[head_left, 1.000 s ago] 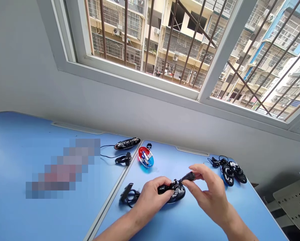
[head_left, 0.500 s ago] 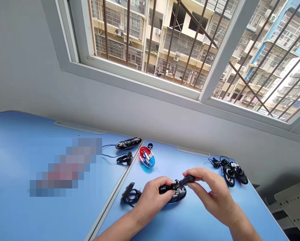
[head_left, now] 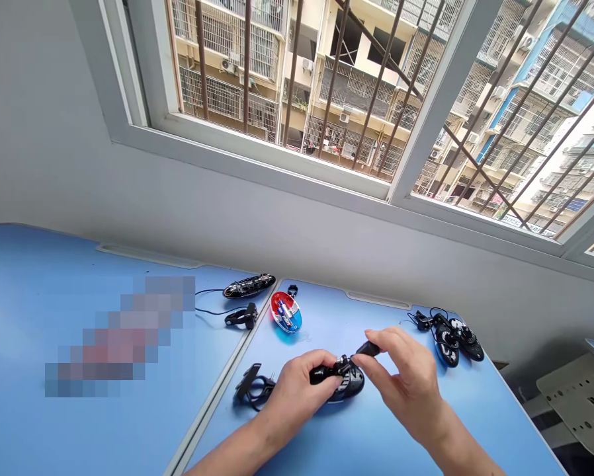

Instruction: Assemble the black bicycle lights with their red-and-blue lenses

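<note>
My left hand grips a black oval lamp body that rests on the blue table, fingers closed over its left end. My right hand pinches a small black plug-like part at the lamp's upper right, thumb and fingers pressed together on it. A black clamp with a cable lies just left of my left hand.
A red and blue oval lamp lies further back. Behind it on the left sit a long black lamp and a black clamp with thin wire. Two black lamps with cables lie at the right. A white chair stands beyond the table's right edge.
My right hand with the small black part has come down a little and closer to the lamp body. My left hand has stayed closed on the lamp.
</note>
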The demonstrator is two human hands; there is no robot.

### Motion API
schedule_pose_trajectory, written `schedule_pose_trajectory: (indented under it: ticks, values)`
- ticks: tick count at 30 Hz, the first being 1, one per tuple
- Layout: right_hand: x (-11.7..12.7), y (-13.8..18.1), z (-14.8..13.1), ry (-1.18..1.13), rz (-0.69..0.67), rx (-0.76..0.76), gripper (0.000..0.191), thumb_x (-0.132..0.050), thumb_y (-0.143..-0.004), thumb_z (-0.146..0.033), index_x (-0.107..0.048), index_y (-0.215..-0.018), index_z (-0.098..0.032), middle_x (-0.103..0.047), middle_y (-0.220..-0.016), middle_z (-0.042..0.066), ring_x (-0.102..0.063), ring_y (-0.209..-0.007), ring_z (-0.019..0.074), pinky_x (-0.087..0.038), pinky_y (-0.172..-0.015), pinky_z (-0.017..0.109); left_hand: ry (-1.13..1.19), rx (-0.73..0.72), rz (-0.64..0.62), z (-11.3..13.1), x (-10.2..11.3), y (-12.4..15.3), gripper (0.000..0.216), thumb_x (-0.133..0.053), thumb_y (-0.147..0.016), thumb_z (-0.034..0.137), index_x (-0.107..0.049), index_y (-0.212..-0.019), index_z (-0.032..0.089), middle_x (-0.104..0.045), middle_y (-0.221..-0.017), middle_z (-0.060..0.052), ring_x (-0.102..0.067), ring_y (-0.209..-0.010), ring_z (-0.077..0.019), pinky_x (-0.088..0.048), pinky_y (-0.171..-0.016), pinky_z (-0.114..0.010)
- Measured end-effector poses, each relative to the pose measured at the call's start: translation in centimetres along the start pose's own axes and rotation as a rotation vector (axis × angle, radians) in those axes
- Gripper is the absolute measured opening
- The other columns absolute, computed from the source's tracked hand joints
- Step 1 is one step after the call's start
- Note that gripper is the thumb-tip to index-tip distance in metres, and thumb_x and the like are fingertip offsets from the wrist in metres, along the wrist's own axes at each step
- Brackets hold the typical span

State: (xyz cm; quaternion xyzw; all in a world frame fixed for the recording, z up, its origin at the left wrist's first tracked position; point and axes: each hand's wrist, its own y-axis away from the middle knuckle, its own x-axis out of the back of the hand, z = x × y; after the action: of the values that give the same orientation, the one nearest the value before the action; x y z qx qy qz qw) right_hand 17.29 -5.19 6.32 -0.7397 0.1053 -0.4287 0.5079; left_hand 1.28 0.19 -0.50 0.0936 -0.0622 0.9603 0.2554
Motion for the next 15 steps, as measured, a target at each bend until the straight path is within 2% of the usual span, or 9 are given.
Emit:
schedule_pose_trajectory:
  ticks: [4,7,13,15]
  values:
    - [-0.2,0.3,0.1,-0.109,-0.054,-0.067,0.017,-0.055,-0.095,-0.018,-0.055,-0.111,-0.020,-0.068,-0.080,0.005,-0.063,-0.066,0.0156,-0.056,-0.059,0.027,-0.001,0.008,-0.002,-0.3,0.1,-0.2,0.019,-0.054,-0.071,0.028,-0.069,-0.079,0.019,-0.071,-0.083,-0.002,-0.062,-0.081,-0.0231,-0.045,-0.075,-0.029]
    - [0.4,0.4,0.2,-0.204,-0.181,-0.123,0.020,-0.053,-0.095,-0.017,-0.056,-0.115,-0.019,-0.071,-0.089,0.008,-0.066,-0.072,0.0155,-0.058,-0.061,0.026,0.014,0.022,-0.004,-0.2,0.0,-0.2,0.020,-0.055,-0.070,0.030,-0.069,-0.078,0.018,-0.071,-0.083,-0.002,-0.061,-0.081,-0.0235,-0.045,-0.074,-0.030]
    - [2.4,-0.1,0.4,-0.332,-0.447,-0.126,0.033,-0.051,-0.095,-0.013,-0.053,-0.126,-0.021,-0.072,-0.100,0.008,-0.067,-0.086,0.0174,-0.057,-0.075,0.030,0.049,0.032,-0.014,0.2,-0.1,-0.1,0.020,-0.053,-0.069,0.031,-0.067,-0.075,0.018,-0.068,-0.076,-0.002,-0.058,-0.075,-0.0219,-0.043,-0.069,-0.028]
    - [2.6,-0.1,0.6,-0.369,-0.467,-0.105,0.034,-0.052,-0.095,-0.013,-0.052,-0.128,-0.022,-0.072,-0.102,0.007,-0.068,-0.089,0.0175,-0.056,-0.077,0.030,0.034,0.034,-0.004,0.2,-0.2,0.0,0.020,-0.053,-0.069,0.031,-0.067,-0.076,0.019,-0.067,-0.075,-0.001,-0.058,-0.074,-0.0216,-0.042,-0.067,-0.028]
